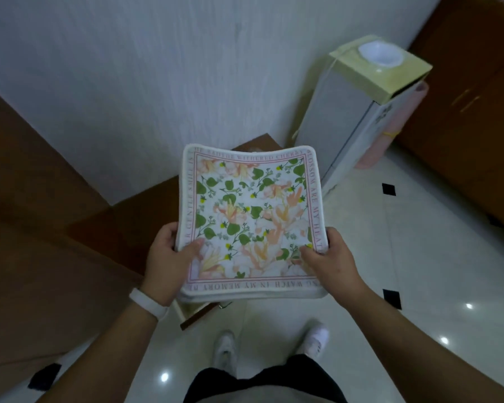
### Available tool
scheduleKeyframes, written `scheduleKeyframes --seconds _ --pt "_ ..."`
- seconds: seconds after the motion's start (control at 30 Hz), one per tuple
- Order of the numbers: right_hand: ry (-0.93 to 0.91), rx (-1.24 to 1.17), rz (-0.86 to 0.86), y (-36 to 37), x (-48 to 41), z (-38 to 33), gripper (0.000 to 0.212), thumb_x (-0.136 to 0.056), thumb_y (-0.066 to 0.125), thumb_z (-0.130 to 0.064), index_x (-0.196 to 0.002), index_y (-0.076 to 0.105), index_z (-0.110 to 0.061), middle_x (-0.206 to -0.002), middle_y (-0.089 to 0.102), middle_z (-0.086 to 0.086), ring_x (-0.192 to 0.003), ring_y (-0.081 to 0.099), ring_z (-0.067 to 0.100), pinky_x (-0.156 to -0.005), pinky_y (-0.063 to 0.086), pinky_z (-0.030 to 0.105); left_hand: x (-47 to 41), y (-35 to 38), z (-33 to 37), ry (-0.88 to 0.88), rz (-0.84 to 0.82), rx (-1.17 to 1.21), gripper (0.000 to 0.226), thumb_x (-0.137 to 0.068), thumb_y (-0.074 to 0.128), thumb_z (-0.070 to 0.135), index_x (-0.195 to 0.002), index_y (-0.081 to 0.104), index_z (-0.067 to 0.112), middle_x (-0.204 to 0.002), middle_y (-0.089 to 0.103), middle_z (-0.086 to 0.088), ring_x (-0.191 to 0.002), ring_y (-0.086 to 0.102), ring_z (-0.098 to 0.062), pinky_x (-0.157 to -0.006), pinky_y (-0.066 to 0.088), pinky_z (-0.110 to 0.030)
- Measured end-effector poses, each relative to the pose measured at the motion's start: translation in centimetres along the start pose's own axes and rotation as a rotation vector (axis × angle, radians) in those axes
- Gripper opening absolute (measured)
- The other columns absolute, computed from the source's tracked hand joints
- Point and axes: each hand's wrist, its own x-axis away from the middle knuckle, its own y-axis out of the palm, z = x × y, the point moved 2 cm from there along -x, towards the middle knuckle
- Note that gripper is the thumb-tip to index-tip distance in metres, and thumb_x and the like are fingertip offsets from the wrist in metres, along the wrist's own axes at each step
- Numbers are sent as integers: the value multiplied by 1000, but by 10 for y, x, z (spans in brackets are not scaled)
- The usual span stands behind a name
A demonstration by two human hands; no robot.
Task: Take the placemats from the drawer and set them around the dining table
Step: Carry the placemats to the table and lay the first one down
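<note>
Holding the placemats (250,216) level in front of the body, both hands clamped on the near end. Left hand (169,257) grips the left edge and right hand (329,260) the right edge, thumbs on top of the floral print, fingers curled under.

Looks like a stack, not one mat: layered edges show at the near side, count unclear. The two-sided grip makes sense, since these read as soft fabric pads and one hand would likely let the pile fan out or slide.

The stack hangs in the air above the open drawer (198,312), whose front edge peeks out below it. Drawer contents are hidden by the mats.

Judgement: take-out step done, laying not yet begun. Dining table not in view, so a carry comes next.

A cardboard box (346,120) with a white bowl (380,55) on top stands near on the right, against the wall, on the tiled floor (419,257).

Risk: bumping the open drawer when turning away.
</note>
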Motion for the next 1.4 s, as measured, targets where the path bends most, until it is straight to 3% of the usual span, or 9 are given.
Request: scheduleKeyframes --seconds 0.07,0.2,0.37,0.47,0.6,0.73,0.93,1.2,1.4 --pt "32 -19 61 -10 15 6 26 -86 66 -12 -107 53 -18 -94 64 -7 -63 61 -13 -46 44 7 -1 9 4 -10 -70 -9 26 -85 69 3 -101 59 20 -105 71 -6 -96 70 -27 -80 57 -51" --pt "91 -72 191 -38 45 21 24 -85 65 -11 -104 54 -20 -94 66 -9 -63 63 -11 -48 44 7 3 43 18 29 -211 -74 25 -85 70 3 -98 59 21 -101 72 -1 -90 71 -22 -69 59 -39" --pt "179 -91 364 -87 83 48 26 -81 66 -16 -104 55 -22 -95 67 -9 -79 65 6 -61 50 22 25 101 23 55 -378 -103 24 -86 69 2 -104 58 14 -100 72 -1 -87 72 -18 -66 58 -34" --pt "214 -136 455 -124 114 70 26 -81 66 -17 -104 56 -23 -94 67 -12 -77 66 4 -63 52 23 53 144 25 73 -476 -105 27 -86 68 -1 -109 56 8 -99 71 -1 -82 72 -13 -62 58 -28" --pt "287 -204 592 -176 171 117 27 -80 67 -20 -104 55 -25 -96 67 -12 -76 67 5 -65 55 24 102 214 23 113 -633 -171 26 -85 68 -1 -105 58 12 -98 71 1 -79 71 -9 -69 58 -33" --pt "352 -295 742 -224 244 175 27 -80 66 -19 -104 55 -26 -94 69 -11 -74 68 5 -67 56 28 179 284 14 175 -794 -215 27 -84 69 -3 -106 57 9 -93 70 1 -71 70 -4 -56 54 -18" --pt "444 -433 916 -286 346 259 27 -79 66 -18 -103 55 -26 -94 68 -10 -79 67 8 -67 55 28 303 378 -1 219 -1007 -316 25 -83 73 3 -99 61 18 -88 75 -4 -77 72 -26 -71 58 -42" --pt "497 -532 1094 -352 460 342 24 -81 64 -15 -101 55 -24 -90 69 -9 -71 66 3 -59 50 19 446 461 -37 240 -1190 -347 28 -83 71 0 -106 58 10 -89 74 -6 -73 72 -22 -63 60 -38" --pt "600 -588 1239 -379 527 387 21 -81 63 -14 -95 54 -26 -89 68 -9 -77 67 10 -70 57 32 533 516 -58 201 -1365 -373 29 -83 71 -1 -105 58 12 -86 74 -6 -68 72 -20 -52 57 -29"
